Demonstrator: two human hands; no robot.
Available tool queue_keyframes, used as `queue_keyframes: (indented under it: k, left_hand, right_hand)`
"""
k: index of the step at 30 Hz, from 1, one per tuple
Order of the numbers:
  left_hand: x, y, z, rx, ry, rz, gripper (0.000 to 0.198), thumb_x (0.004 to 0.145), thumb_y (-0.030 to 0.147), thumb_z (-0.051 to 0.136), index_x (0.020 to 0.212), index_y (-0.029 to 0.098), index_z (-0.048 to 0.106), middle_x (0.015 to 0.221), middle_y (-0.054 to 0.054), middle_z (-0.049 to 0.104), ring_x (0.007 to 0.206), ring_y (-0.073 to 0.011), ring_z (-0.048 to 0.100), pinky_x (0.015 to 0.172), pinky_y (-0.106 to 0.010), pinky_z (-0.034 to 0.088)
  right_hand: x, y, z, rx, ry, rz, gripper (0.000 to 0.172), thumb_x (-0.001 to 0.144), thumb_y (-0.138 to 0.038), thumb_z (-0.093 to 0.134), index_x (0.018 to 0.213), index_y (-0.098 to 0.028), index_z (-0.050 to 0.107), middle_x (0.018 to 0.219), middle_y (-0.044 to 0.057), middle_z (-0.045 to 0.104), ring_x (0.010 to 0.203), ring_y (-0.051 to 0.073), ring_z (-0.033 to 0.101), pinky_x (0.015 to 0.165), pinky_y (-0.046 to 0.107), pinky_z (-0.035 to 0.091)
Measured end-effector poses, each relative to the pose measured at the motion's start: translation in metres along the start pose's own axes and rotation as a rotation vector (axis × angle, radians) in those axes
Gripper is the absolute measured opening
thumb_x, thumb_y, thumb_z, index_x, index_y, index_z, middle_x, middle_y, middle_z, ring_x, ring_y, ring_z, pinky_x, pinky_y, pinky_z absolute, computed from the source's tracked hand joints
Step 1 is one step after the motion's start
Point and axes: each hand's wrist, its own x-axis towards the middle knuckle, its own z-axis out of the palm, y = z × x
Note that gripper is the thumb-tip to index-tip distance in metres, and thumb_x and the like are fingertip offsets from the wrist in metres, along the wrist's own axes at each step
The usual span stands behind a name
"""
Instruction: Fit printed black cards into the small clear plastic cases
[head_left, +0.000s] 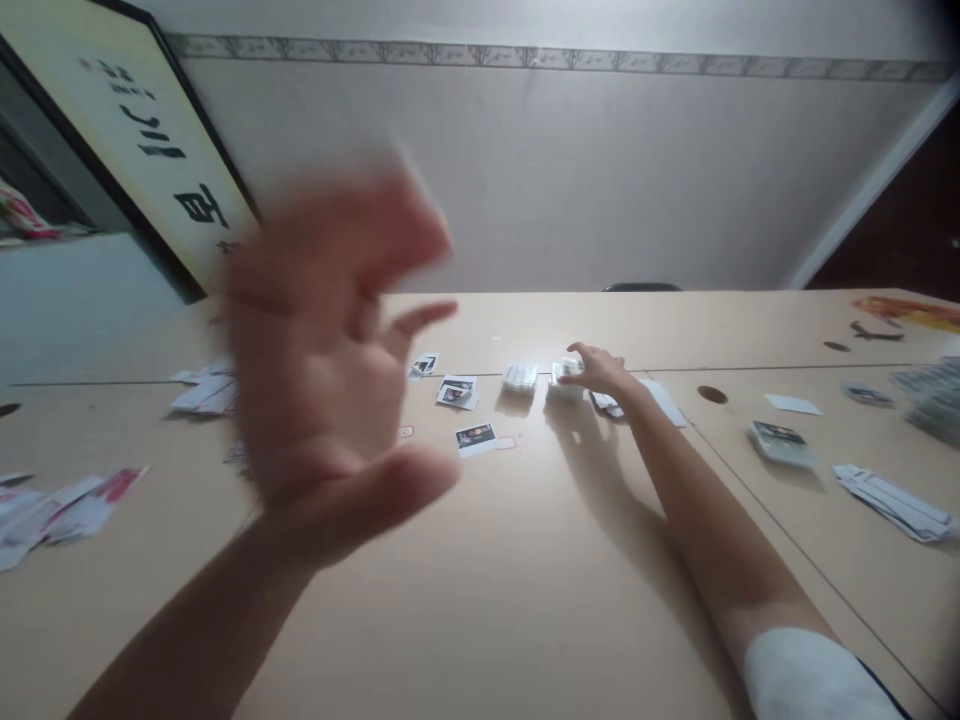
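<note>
My left hand is raised close to the camera above the table, blurred by motion, with fingers spread apart and nothing in it. My right hand reaches far across the tan table and rests its fingers on a small stack of cards. Another white card stack lies just left of it. Loose picture cards and a single card lie nearer the table's middle.
Scattered cards lie at the left edge and behind my left hand. More card piles sit on the right. A framed calligraphy panel leans on the wall at the left.
</note>
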Motion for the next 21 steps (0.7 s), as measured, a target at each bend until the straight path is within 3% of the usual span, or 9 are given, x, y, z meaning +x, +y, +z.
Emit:
queue_keyframes:
  k: [2, 4, 7, 9, 13, 16, 18, 21]
  left_hand:
    - [-0.029, -0.025, 0.023, -0.105, -0.163, -0.092, 0.045, 0.093, 0.044, 0.063, 0.133, 0.028, 0.051, 0.130, -0.005, 0.053, 0.127, -0.0211, 0.052, 0.102, -0.041, 0.051]
    - [-0.066, -0.056, 0.039, 0.058, -0.332, -0.190, 0.036, 0.091, 0.029, 0.066, 0.125, 0.022, 0.056, 0.123, -0.007, 0.058, 0.122, -0.0214, 0.055, 0.106, -0.043, 0.047]
    - [-0.117, -0.098, 0.050, 0.297, -0.527, -0.469, 0.034, 0.089, 0.018, 0.061, 0.123, 0.019, 0.058, 0.130, -0.011, 0.056, 0.128, -0.0235, 0.051, 0.110, -0.045, 0.043]
    - [-0.140, -0.115, 0.051, 0.361, -0.559, -0.542, 0.036, 0.088, 0.016, 0.060, 0.124, 0.017, 0.059, 0.132, -0.014, 0.056, 0.128, -0.0282, 0.051, 0.108, -0.051, 0.042]
    - [-0.154, -0.130, 0.050, 0.444, -0.597, -0.607, 0.049, 0.088, 0.024, 0.060, 0.136, 0.016, 0.052, 0.142, -0.016, 0.053, 0.134, -0.0343, 0.045, 0.112, -0.058, 0.035]
    - [-0.155, -0.138, 0.050, 0.482, -0.628, -0.634, 0.051, 0.091, 0.030, 0.057, 0.139, 0.014, 0.050, 0.145, -0.017, 0.051, 0.137, -0.0345, 0.043, 0.114, -0.056, 0.033]
    - [-0.157, -0.142, 0.050, 0.496, -0.641, -0.639, 0.048, 0.093, 0.033, 0.054, 0.136, 0.013, 0.053, 0.143, -0.017, 0.053, 0.136, -0.0334, 0.045, 0.114, -0.053, 0.035]
    - [-0.161, -0.148, 0.050, 0.510, -0.634, -0.637, 0.042, 0.093, 0.032, 0.054, 0.129, 0.012, 0.060, 0.135, -0.017, 0.059, 0.128, -0.0314, 0.052, 0.111, -0.050, 0.040]
  right_hand:
    - [0.000, 0.001, 0.001, 0.010, -0.013, -0.001, 0.059, 0.081, -0.040, 0.072, 0.134, -0.020, 0.054, 0.125, 0.017, 0.068, 0.117, 0.038, 0.059, 0.099, 0.053, 0.037]
    - [0.000, 0.000, 0.003, 0.024, -0.019, -0.003, 0.059, 0.081, -0.039, 0.073, 0.133, -0.020, 0.054, 0.123, 0.017, 0.069, 0.117, 0.038, 0.059, 0.097, 0.051, 0.038]
    - [0.002, 0.000, 0.005, 0.049, -0.012, -0.017, 0.059, 0.080, -0.038, 0.074, 0.132, -0.021, 0.054, 0.125, 0.016, 0.068, 0.118, 0.036, 0.059, 0.097, 0.050, 0.039]
    - [0.001, -0.001, 0.003, 0.057, 0.012, -0.022, 0.059, 0.080, -0.039, 0.075, 0.132, -0.021, 0.053, 0.126, 0.015, 0.067, 0.120, 0.035, 0.058, 0.099, 0.051, 0.037]
    - [-0.009, -0.012, -0.013, 0.182, 0.116, -0.081, 0.063, 0.076, -0.046, 0.077, 0.130, -0.023, 0.054, 0.121, 0.015, 0.067, 0.114, 0.034, 0.060, 0.096, 0.051, 0.041]
    - [-0.023, -0.028, -0.013, 0.380, 0.064, -0.177, 0.067, 0.076, -0.055, 0.075, 0.131, -0.022, 0.054, 0.108, 0.014, 0.070, 0.095, 0.028, 0.067, 0.080, 0.040, 0.050]
    - [-0.035, -0.041, 0.002, 0.425, 0.049, -0.219, 0.062, 0.078, -0.053, 0.074, 0.128, -0.019, 0.056, 0.101, 0.013, 0.071, 0.088, 0.026, 0.067, 0.075, 0.036, 0.052]
    - [-0.056, -0.057, 0.041, 0.378, 0.174, -0.219, 0.058, 0.079, -0.045, 0.076, 0.126, -0.016, 0.057, 0.109, 0.016, 0.068, 0.096, 0.028, 0.065, 0.078, 0.038, 0.052]
